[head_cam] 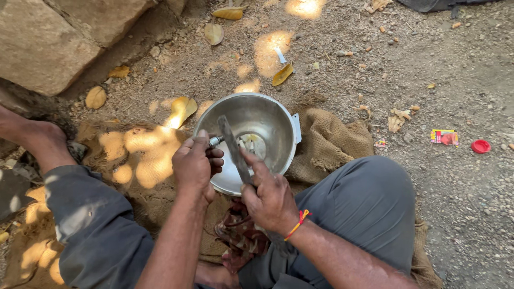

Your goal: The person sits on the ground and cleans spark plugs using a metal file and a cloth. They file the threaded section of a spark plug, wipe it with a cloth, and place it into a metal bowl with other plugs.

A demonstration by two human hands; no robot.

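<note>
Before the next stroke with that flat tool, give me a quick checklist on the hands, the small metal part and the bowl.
1. Left hand grips the small metal part: ok, fingers closed round it at the bowl's rim.
2. Right hand holds the flat metal tool: ok, forefinger laid along the blade.
3. Tool touching the part: cannot tell, the blade passes right beside the part's tip.
4. Steel bowl under the work: ok, tilted on the burlap sack, small pieces lying at its bottom.
5. Left fingers out of the blade's way: not ok, they sit right beside it.
6. Patterned cloth on the lap: ok, below the hands.
</note>
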